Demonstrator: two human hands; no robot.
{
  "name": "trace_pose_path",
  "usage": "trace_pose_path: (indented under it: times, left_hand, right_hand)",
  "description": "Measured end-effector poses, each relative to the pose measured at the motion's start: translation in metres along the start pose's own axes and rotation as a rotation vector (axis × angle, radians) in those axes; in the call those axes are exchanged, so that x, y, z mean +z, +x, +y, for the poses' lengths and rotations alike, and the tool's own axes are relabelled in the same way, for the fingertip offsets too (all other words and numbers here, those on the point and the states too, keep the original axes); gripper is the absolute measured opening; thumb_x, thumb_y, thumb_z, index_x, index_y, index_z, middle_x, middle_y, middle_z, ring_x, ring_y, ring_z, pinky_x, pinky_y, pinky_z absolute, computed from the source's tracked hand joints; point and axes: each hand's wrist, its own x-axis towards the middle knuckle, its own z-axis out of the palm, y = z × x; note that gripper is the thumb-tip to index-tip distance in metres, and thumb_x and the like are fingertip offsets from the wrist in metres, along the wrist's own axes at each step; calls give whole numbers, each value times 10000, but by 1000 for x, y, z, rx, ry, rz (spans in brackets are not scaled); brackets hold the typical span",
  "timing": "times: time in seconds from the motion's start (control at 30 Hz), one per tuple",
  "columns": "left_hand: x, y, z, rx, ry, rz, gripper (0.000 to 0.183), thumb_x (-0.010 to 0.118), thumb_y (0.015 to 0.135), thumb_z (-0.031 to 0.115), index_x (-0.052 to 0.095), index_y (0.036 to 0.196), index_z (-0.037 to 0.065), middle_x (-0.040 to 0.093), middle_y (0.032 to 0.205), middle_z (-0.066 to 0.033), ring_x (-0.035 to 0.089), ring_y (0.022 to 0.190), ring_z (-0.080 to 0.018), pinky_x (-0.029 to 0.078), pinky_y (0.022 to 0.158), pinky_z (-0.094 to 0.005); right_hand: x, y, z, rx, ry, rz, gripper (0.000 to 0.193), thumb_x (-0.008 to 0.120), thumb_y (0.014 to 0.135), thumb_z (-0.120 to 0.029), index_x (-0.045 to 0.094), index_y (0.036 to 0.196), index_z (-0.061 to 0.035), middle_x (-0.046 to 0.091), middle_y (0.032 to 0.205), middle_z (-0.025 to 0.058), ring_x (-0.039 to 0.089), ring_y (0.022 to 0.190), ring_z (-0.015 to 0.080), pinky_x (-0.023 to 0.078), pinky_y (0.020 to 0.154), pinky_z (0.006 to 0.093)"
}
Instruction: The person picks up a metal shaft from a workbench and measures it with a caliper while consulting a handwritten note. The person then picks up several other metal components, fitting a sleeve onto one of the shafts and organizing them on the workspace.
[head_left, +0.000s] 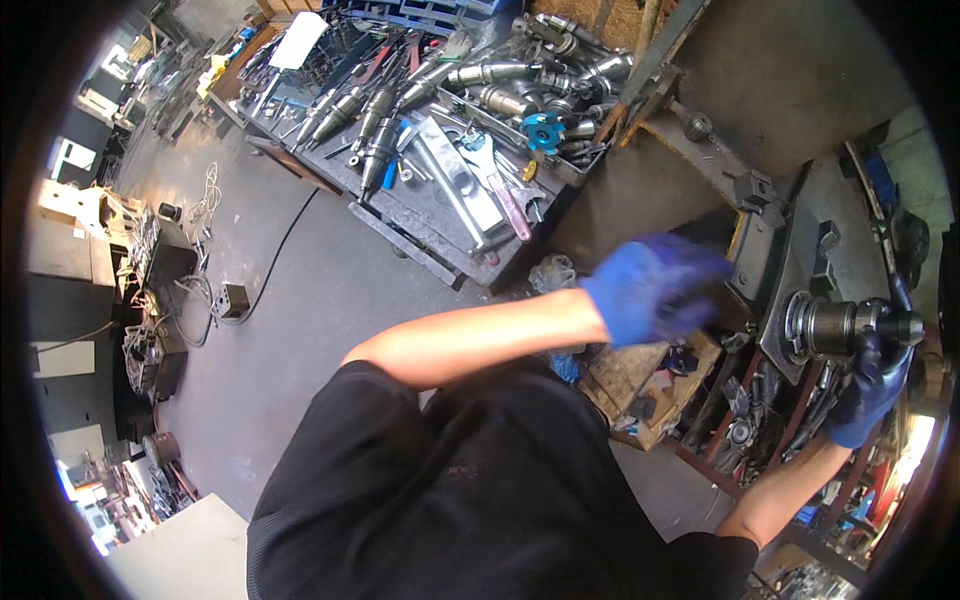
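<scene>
My right hand (872, 388), in a dark blue glove, is closed around the front end of a metal tool holder (830, 326) at the far right. The holder's wide flanged end sits against a grey metal plate (787, 335). My left hand (662, 290), also gloved in blue, hangs in the air between the tool cart and that plate, apart from both. Motion smears its fingers, so whether anything is in them does not show.
The tool cart (405, 235) bears several tool holders (375, 160), a teal milling cutter (543, 131) and a pink-handled wrench (508, 200). A wooden box (625, 395) stands below my left hand. Cables (285, 250) trail over the floor at left.
</scene>
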Motion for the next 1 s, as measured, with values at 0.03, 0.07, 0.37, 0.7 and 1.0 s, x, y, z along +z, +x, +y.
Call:
trace_pose_path:
  times: [0.03,0.07,0.37,0.7,1.0]
  left_hand:
    - [-18,-19,-13,-123,78,-122,419,729,827,154,630,1208,10,705,1059,-207,699,940,-396,562,855,-456]
    - [-37,-39,-27,-245,156,-241,401,714,849,179,636,1206,16,707,1054,-206,700,945,-391,560,857,-456]
    - [-178,-110,-170,-636,1045,-782,436,632,879,245,624,1314,215,704,1127,-145,679,1012,-341,536,885,-438]
    - [-202,-64,-242,-357,947,-1300,206,643,862,130,752,1037,135,739,1026,-143,715,954,-359,576,817,-437]
    - [-200,-67,-276,-126,892,-1438,258,658,872,111,739,1114,76,737,1074,-150,714,1004,-350,573,843,-416]
  right_hand:
    - [3,4,-13,27,122,-31,683,678,929,-280,434,1496,13,582,1380,183,556,1265,261,388,1124,381]
    - [6,7,-20,53,242,-63,665,700,915,-228,453,1484,13,591,1368,180,567,1250,256,398,1115,372]
    - [9,6,-18,-52,46,-61,654,623,991,-339,419,1507,8,629,1315,144,600,1187,232,446,1068,376]
    - [13,-6,-31,114,-107,51,545,576,998,-269,486,1480,-31,595,1383,154,570,1225,246,367,1119,405]
    - [4,-19,-25,121,-340,78,447,542,1050,-273,550,1423,-27,651,1273,103,603,1127,168,464,1000,338]
